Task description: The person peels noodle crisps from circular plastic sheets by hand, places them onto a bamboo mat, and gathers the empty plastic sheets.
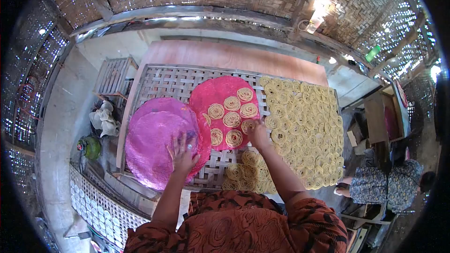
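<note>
My left hand [182, 153] lies with its fingers spread on a shiny purple round sheet [157, 129], near that sheet's right edge. Beside it, partly underneath, is a red-pink sheet [201, 94] bearing several pale, coiled noodle nests [231, 119]. At the right edge of the red sheet, my right hand [258, 136] has its fingers closed at the rim of one noodle nest [247, 125]; the fingertips are partly hidden. Close by on the right, rows of yellowish noodle nests [304, 131] cover a woven bamboo tray [166, 79].
A plywood board [225, 54] extends behind the tray. At left are a slatted wooden stand [111, 77], a green gas cylinder [89, 147] and a lower rack [101, 208] of white round pieces. Another person [386, 182] in patterned clothes is at right, near a cardboard box [378, 112].
</note>
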Motion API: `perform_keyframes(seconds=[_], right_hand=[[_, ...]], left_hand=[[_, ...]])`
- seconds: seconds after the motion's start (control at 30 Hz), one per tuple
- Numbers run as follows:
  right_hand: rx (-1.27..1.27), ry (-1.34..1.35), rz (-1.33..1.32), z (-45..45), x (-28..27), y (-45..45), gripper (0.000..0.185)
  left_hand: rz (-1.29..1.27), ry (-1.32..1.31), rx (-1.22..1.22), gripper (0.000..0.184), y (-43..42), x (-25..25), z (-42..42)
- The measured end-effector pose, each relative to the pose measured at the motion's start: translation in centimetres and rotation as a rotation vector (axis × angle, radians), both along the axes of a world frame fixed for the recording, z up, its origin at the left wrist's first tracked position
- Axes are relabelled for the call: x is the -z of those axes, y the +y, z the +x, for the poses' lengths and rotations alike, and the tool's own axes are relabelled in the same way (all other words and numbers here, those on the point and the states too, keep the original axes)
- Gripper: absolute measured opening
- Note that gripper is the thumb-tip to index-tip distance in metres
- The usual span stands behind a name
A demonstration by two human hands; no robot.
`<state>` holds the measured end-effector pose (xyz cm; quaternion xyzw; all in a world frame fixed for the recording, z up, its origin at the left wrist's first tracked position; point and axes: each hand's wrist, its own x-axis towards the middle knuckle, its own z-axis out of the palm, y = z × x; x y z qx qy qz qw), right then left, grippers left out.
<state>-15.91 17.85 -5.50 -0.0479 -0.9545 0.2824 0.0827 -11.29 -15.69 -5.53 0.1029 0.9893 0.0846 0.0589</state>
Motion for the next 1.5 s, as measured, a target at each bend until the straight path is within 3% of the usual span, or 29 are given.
perform_keyframes(seconds=[0.1, 0.13, 0.27, 0.33, 0.37, 0.43, 0.47, 0.53, 0.57, 0.63, 0.7, 0.73, 0.8, 0.83, 1.0, 1.03, 1.13, 1.17, 1.2, 1.27, 1.33, 1.37, 1.4, 1.43, 1.47, 1.5], right_hand=[[0.13, -0.162, 0.115, -0.2, 0.2, 1.2, 0.05], [0.248, -0.074, -0.072, -0.6, 1.7, 1.6, 0.05], [0.305, -0.104, -0.324, -1.3, 3.6, 2.6, 0.049], [0.416, -0.419, -0.481, -2.3, 4.0, 3.3, 0.045], [0.411, -0.416, -0.479, -2.4, 4.4, 3.3, 0.045], [0.353, -0.36, -0.065, -2.6, 4.5, 2.7, 0.035], [0.351, -0.356, -0.064, -2.6, 4.6, 2.5, 0.035], [0.367, -0.23, -0.571, -2.8, 6.8, 2.4, 0.018], [0.364, -0.229, -0.573, -3.1, 7.1, 2.5, 0.018], [0.332, -0.201, -0.888, -3.4, 4.8, 2.1, 0.011], [0.306, -0.204, -0.991, -3.5, -2.5, 0.2, 0.009], [0.246, -0.119, -1.088, -4.0, -4.7, -0.5, 0.011], [0.182, -0.038, -1.179, -4.8, -9.2, -1.4, 0.013], [0.087, -0.01, -1.127, -5.0, -11.5, -1.8, 0.012], [-0.101, 0.016, -0.877, -6.4, -20.1, -2.2, 0.009], [-0.107, 0.017, -0.874, -6.5, -21.1, -2.2, 0.009], [-0.144, 0.102, -1.218, -6.7, -21.9, -1.9, 0.007], [-0.151, 0.1, -1.221, -6.5, -21.2, -1.7, 0.007], [-0.112, 0.023, -1.243, -6.0, -20.1, -1.6, 0.007], [-0.036, -0.108, -1.346, -4.5, -16.8, -2.3, 0.008], [-0.079, -0.214, -1.384, -3.1, -11.0, -2.9, 0.008], [-0.077, -0.328, -1.466, -2.2, -7.8, -3.2, 0.009], [0.083, -0.481, -1.261, -1.4, -5.3, -3.7, 0.006], [0.032, -0.514, -0.865, -1.0, -2.2, -3.4, 0.004], [-0.003, -0.297, -0.546, -0.7, -0.4, -3.6, 0.005], [-0.037, -0.084, -0.225, -0.4, 0.8, -4.1, 0.009]], left_hand=[[0.062, -0.117, -0.211, 0.081, -0.8, 2.3, -0.6], [0.046, -0.083, -0.23, 0.083, -1.2, 2.3, -1.1], [0.039, -0.051, -0.32, 0.086, -1.2, 2.1, -3.5], [0.038, -0.053, -0.365, 0.087, -1.1, 1.8, -4.9], [0.05, -0.084, -0.404, 0.088, -1.0, 1.6, -5.5], [0.066, -0.112, -0.445, 0.089, -0.4, 0.4, -5.6], [0.036, 0.015, -0.421, 0.088, 0.4, -0.1, -5.2], [0.067, 0.21, -0.282, 0.084, 1.9, 0.1, -4.7], [0.127, 0.275, -0.165, 0.083, 2.5, 1.3, -4.2], [0.619, -0.241, -0.106, 0.074, 4.0, 5.8, -3.1], [1.114, -0.746, -0.194, 0.067, 6.5, 9.1, -1.6], [1.115, -0.744, -0.199, 0.067, 8.0, 7.9, -1.1], [1.731, -1.23, -0.688, 0.059, 10.9, 4.0, -0.6], [1.735, -1.23, -0.691, 0.059, 11.5, 3.4, -1.2], [2.462, -0.805, -0.395, 0.057, 13.7, 0.2, -6.8], [2.467, -0.799, -0.392, 0.057, 13.2, -1.6, -7.1], [0.533, 0.013, -0.194, 0.053, 9.2, -9.9, -6.2], [0.531, 0.017, -0.199, 0.053, 8.2, -9.1, -6.4], [1.088, -0.026, -0.399, 0.056, 7.1, -7.5, -6.4], [1.639, -0.06, -0.603, 0.06, 4.2, -6.6, -5.4], [1.765, -0.155, -0.765, 0.058, 1.1, -7.0, -3.4], [1.76, -0.151, -0.777, 0.058, 0.2, -5.9, -2.3], [1.582, 0.039, -0.704, 0.06, -0.5, -4.0, -1.0], [1.397, 0.215, -0.622, 0.061, -1.4, -2.0, 0.2], [0.929, 0.384, -0.61, 0.054, -2.8, -0.1, 1.0], [0.924, 0.378, -0.614, 0.054, -3.4, -0.5, 1.4]])
